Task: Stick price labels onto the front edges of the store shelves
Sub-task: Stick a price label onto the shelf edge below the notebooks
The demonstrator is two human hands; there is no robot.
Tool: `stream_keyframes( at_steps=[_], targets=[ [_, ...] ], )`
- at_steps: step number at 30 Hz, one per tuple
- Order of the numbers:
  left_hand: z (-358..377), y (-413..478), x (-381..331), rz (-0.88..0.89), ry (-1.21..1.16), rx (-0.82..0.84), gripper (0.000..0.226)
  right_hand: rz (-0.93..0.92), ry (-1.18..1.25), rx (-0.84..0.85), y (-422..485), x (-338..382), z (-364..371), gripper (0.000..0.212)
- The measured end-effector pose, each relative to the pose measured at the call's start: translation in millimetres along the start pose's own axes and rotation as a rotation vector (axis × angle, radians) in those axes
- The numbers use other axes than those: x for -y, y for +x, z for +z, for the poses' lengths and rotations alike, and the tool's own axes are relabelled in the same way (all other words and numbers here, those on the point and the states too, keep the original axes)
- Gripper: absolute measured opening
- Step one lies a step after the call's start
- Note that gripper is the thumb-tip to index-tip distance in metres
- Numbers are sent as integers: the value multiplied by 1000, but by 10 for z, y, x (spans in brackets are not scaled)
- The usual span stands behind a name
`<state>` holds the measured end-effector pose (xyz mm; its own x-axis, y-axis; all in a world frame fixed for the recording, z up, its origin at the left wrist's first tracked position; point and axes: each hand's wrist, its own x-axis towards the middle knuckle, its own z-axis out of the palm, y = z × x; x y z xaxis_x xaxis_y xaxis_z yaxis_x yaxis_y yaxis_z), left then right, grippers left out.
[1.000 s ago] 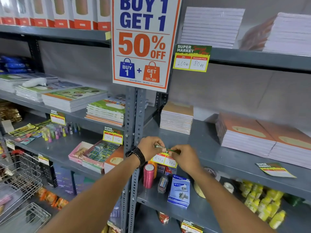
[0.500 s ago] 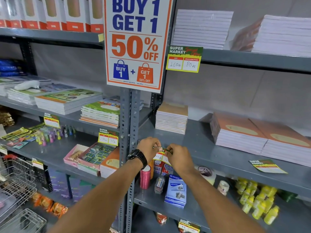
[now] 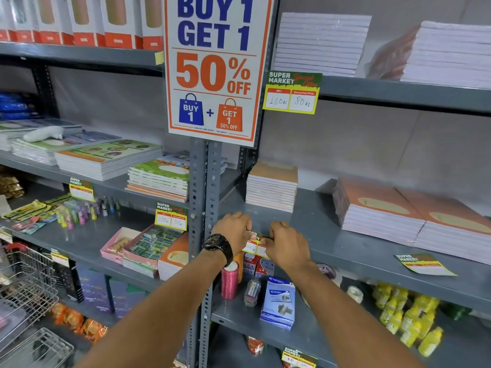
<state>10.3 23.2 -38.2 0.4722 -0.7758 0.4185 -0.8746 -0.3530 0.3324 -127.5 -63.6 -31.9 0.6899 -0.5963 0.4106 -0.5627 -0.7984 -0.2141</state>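
Between left hand [image 3: 233, 229] and right hand [image 3: 287, 245], price label [image 3: 253, 244] meets shelf edge [image 3: 372, 261].

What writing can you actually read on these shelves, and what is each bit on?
"BUY 1 GET 1 50% OFF": big poster on the upright.
"SUPER MARKET", "160 Rs", "80 Rs": top-shelf tag.
"SUPER MARKET", roughly "190", "95": left tag.
"SUPER MARKET": loose tag lying on the shelf; prices unreadable.
Tag in both hands: mostly hidden, numbers unclear.
Blue box: brand too blurred.
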Motion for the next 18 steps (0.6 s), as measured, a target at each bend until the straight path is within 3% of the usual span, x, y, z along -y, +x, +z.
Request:
stream_keyframes(
  at_steps=[6,11,18],
  targets=[
    [-47,0,-11,15,100,8,11,-4,27,40,34,39,14,21],
    [-70,12,27,24,134,37,15,-15,-71,62,99,125,7,43],
    [-71,24,21,74,235,32,18,-85,-89,99,67,18,-24,29]
  ],
)
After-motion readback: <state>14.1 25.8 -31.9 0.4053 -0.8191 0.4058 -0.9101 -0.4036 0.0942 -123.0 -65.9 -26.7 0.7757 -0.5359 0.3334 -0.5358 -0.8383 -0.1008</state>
